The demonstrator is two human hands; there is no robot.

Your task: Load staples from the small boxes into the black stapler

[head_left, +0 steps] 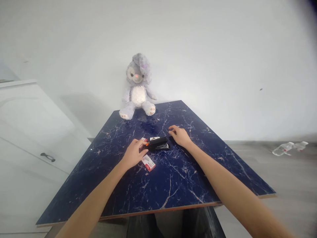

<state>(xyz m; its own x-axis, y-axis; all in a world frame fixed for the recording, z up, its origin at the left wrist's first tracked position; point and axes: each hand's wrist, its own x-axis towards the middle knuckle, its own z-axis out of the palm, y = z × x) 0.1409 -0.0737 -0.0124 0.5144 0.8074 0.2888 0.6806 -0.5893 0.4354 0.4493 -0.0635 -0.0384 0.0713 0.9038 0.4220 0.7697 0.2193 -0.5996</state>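
Head — stapler (158,142) (black) between hands (134,153) (181,136)

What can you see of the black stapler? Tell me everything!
The stapler looks like black plastic, with a long top arm raised over a base and silvery metal between. Orange shows near its left end, where the left hand grips it. It is upright on or just above the blue table, open end rightward; the right hand is apart.

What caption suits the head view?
Left hand holding one end of a black stapler, right hand nearby, plush toy seated on the blue marbled table.
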